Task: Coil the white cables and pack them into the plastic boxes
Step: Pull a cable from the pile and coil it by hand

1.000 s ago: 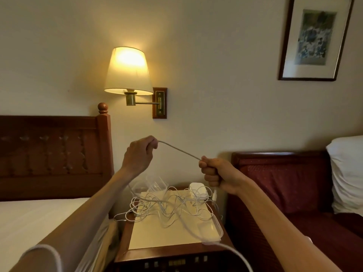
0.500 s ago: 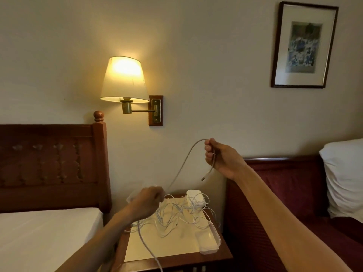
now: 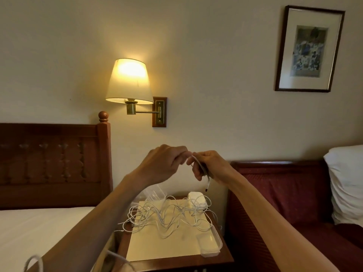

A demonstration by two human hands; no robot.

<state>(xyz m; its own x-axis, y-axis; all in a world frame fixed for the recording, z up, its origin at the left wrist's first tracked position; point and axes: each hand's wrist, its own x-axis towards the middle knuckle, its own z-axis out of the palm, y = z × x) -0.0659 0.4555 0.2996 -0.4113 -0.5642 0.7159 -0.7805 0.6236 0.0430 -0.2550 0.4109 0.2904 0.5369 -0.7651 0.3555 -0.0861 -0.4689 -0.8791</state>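
Both hands are raised together above the nightstand (image 3: pixel 220 261). My right hand (image 3: pixel 211 166) grips a white cable (image 3: pixel 201 165) whose plug end hangs below the fist. My left hand (image 3: pixel 167 163) pinches the same cable right beside it, fingertips nearly touching the right hand. More of that cable loops down past my left forearm at the bottom left. A tangle of white cables (image 3: pixel 167 216) lies on the nightstand. A clear plastic box (image 3: pixel 209 245) sits at its front right, another clear box (image 3: pixel 155 194) at the back left, and a white box (image 3: pixel 196 199) at the back.
A wooden headboard (image 3: pixel 53 163) and white bed (image 3: pixel 39 232) are on the left. A red sofa (image 3: pixel 294 203) with a white pillow (image 3: pixel 345 183) is on the right. A lit wall lamp (image 3: pixel 129 83) and a framed picture (image 3: pixel 308 50) hang above.
My left hand has risen from near the nightstand up to my right hand, bringing the cable with it. The right hand lowered slightly, and the camera tilted down.
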